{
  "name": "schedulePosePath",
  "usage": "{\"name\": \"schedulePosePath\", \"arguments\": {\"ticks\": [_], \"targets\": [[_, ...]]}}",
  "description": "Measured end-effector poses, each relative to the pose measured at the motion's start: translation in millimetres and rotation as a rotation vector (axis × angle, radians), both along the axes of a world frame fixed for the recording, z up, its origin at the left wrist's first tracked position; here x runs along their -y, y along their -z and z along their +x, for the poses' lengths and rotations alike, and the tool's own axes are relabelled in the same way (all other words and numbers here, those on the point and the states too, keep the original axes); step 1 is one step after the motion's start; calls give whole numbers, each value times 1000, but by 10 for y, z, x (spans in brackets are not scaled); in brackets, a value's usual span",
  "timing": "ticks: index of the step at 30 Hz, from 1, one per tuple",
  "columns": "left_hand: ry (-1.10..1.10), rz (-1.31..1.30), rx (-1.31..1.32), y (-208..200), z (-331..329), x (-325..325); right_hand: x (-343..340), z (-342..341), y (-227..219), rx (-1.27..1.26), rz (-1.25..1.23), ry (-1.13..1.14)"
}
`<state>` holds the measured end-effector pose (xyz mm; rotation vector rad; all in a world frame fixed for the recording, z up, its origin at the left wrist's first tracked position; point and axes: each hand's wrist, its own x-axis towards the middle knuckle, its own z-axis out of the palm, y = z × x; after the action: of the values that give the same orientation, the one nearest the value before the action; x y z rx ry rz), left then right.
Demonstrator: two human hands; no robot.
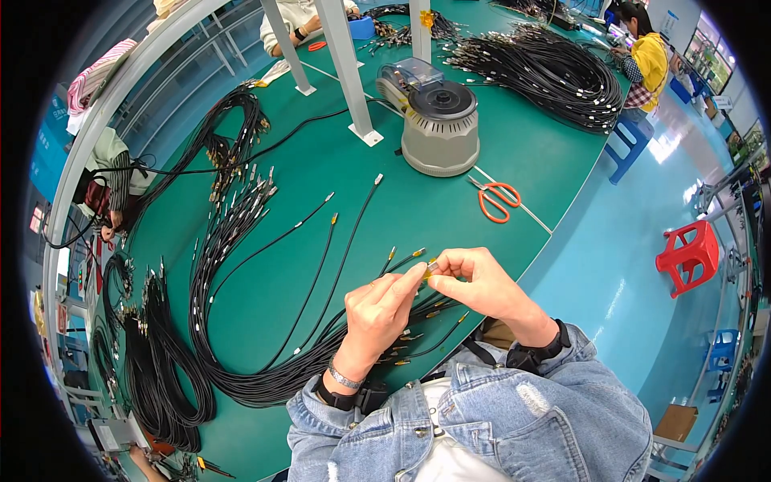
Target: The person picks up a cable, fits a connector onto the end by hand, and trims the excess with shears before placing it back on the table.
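Observation:
My left hand and my right hand meet above the near edge of the green table. Together their fingertips pinch the metal end of a thin black cable with a bit of yellow tape on it. Under my hands lies a bundle of black cables with metal tips, curving left across the table. Several single cables fan out toward the table's middle.
A grey round tape dispenser stands at the middle back, with orange scissors beside it. More cable coils lie at the left and far right. White posts rise from the table. Other people work nearby; a red stool stands on the floor.

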<state>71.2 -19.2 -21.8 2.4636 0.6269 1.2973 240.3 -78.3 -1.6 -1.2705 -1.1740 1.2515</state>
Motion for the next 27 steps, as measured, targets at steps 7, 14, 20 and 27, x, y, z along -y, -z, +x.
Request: {"name": "schedulePosePath", "arguments": {"ticks": [7,14,20,27], "targets": [[-27,-15,24,-9,33,28,34,-17,-18,-28,-18,16],[-51,-31,2,-27,41,50,50,-25,-28,-52,-3,23],[33,-260,97,-51,40,91,48,-47,-57,32,20,47],[258,-1001,314,-86,-24,145,51,-65,-24,110,109,51]]}}
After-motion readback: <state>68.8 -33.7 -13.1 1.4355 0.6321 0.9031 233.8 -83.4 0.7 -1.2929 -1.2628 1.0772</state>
